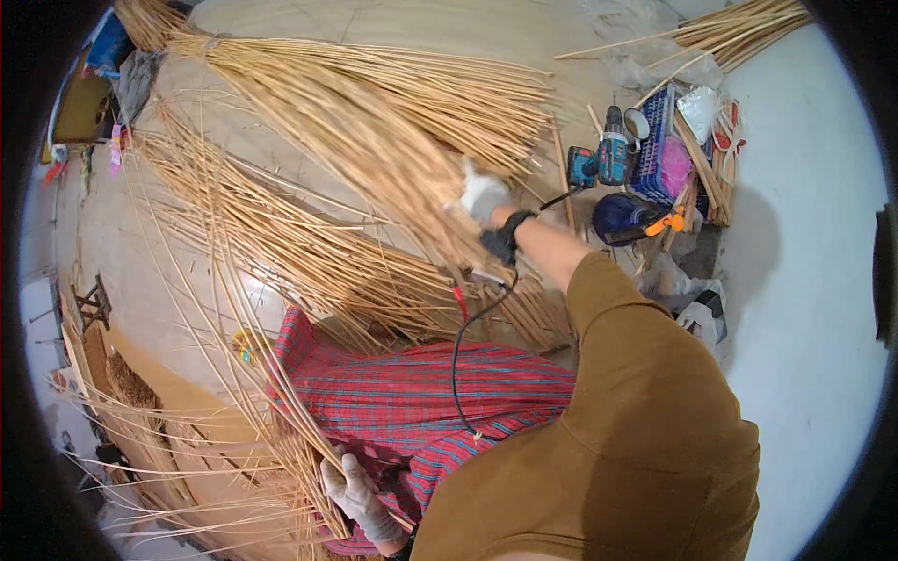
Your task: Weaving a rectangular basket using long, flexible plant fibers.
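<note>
My left hand (355,491), in a pale glove, is closed on a bundle of thin canes (304,439) at the lower left, beside a red checked cloth (421,397) over my lap. My right hand (482,194), white-gloved and smeared by motion, reaches out to a long blurred bundle of canes (355,131); I cannot tell whether its fingers grip them. More long canes (243,224) lie loosely below that bundle. A black cable (456,365) runs past my right wrist and over the cloth.
A cordless drill (613,145), a blue plastic basket (655,168) with odds and ends, and a dark blue object with an orange nozzle (622,217) sit at the right, beside a white surface (804,280). Another cane bundle (739,28) lies at the top right.
</note>
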Motion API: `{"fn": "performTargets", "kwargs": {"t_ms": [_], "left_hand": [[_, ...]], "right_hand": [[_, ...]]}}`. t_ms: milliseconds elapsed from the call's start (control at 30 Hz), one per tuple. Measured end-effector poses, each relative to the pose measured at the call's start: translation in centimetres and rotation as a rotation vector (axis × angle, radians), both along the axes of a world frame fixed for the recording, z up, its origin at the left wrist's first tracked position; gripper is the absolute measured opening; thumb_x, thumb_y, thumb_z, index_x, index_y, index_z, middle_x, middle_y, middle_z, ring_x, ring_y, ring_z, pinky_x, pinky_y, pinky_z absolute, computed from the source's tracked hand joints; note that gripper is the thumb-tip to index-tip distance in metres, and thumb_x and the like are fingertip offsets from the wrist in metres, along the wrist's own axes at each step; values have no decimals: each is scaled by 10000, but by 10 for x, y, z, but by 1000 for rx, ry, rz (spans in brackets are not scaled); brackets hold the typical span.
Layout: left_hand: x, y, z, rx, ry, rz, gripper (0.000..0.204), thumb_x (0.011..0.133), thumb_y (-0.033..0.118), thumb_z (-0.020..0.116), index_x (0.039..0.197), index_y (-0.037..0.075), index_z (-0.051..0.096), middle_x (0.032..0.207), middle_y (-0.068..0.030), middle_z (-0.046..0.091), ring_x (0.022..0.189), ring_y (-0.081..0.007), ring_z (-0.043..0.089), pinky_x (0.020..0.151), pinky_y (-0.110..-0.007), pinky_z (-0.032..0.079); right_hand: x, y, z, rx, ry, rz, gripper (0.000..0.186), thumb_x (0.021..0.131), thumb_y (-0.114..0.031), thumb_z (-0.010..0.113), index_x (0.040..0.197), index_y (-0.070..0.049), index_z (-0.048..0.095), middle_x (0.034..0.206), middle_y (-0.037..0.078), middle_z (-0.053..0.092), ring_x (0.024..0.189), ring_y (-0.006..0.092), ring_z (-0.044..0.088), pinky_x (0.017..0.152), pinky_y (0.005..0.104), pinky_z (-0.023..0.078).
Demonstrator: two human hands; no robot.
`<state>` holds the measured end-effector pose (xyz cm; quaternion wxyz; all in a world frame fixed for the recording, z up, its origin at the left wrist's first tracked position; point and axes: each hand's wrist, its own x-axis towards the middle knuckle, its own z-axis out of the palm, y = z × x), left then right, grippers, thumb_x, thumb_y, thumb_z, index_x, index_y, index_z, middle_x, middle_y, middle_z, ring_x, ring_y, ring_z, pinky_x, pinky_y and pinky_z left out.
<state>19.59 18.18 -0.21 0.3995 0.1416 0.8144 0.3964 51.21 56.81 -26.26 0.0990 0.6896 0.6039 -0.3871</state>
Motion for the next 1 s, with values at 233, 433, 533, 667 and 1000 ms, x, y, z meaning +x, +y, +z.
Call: {"fn": "performTargets", "kwargs": {"t_ms": [233,433,533,667,1000], "left_hand": [[18,30,-10,-4,89,1,244,960,170,681,1115,21,565,850,31,507,716,-44,443,589,-201,356],[17,24,-13,-7,70,-45,287,959,163,683,1162,21,539,774,53,492,620,-44,418,530,-210,332],[15,20,-18,-12,126,3,319,963,149,673,1212,16,525,763,51,493,610,-41,414,519,-207,322],[13,18,-23,1,10,23,368,962,138,666,1268,9,506,733,47,496,559,-38,406,484,-201,308],[22,34,-14,9,50,-20,273,962,187,673,1142,40,529,686,58,464,528,-29,378,461,-206,277]], "right_hand": [[-137,-127,8,351,183,301,1040,836,-368,722,1575,-6,86,1094,290,631,953,411,645,830,498,514],[-222,-151,-12,85,249,568,776,905,-385,624,1502,1,315,1087,228,635,995,362,611,836,452,498],[-212,-141,-13,71,172,766,704,960,-405,556,1508,-22,334,1098,208,635,1009,333,610,826,438,499],[-147,-123,-5,33,249,406,724,979,-388,537,1533,0,277,1047,226,650,935,349,638,781,452,521],[20,-63,15,393,18,353,323,928,-254,548,1201,-92,607,786,167,699,731,369,686,625,469,541]]}}
